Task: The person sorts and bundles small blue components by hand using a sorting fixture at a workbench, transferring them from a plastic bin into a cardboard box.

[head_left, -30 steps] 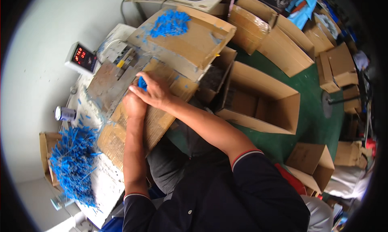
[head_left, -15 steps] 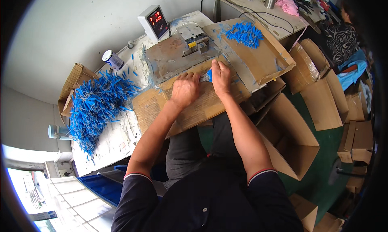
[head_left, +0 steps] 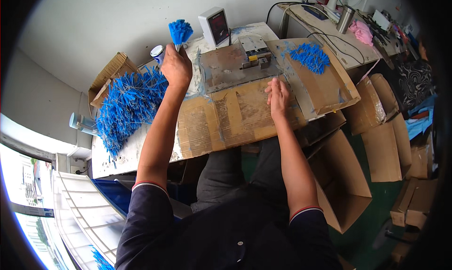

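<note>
I record the left hand (head_left: 177, 69), upper left of centre, clenched round the thin strands of a blue-tipped bundle (head_left: 180, 31), presumably to leave its heads free, and the right hand (head_left: 278, 97), right of centre, loosely spread, apparently empty, over flat cardboard (head_left: 242, 111).

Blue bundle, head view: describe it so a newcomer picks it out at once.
Start at the white table; towards its back stands a boxy display. Just left of that in the picture, the person's left grip holds the bundle, blue ends up. Unlike the blue heap on the table and the blue pile in the tray, it is gathered and held.
</note>
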